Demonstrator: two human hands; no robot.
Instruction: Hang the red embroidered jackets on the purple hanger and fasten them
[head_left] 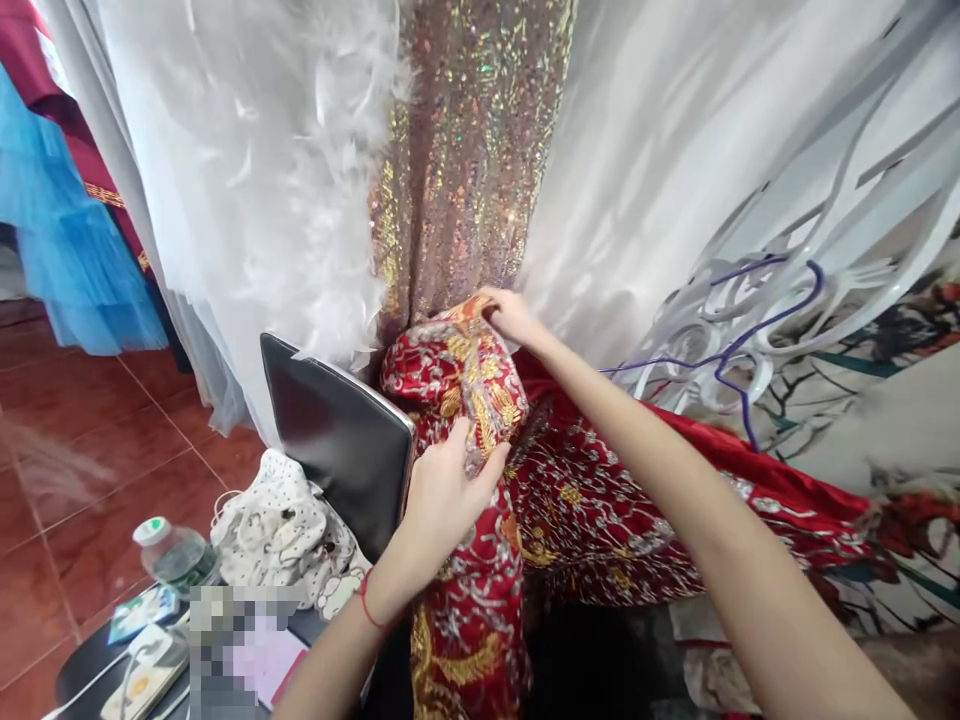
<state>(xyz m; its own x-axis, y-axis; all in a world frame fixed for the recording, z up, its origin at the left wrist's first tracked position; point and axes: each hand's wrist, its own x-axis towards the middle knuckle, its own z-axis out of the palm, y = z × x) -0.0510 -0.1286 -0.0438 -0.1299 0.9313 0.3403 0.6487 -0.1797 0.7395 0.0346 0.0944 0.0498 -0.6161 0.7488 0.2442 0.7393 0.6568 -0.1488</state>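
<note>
We record: red embroidered cloth (pixel 487 560), rough with shiny thread (pixel 476 661); sequined fabric (pixel 480 150), glittering; capped bottle (pixel 180 562), smooth clear plastic.

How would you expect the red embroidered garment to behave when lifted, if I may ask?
The red embroidered garment will probably be floppy, as it folds between the right hand and left hand. It may be heavy for cloth, given its dense gold and silver embroidery.

I log a thin red cord bracelet (pixel 364 601) around the left wrist (pixel 391 588). Both forearms (pixel 646 442) read bare.
</note>
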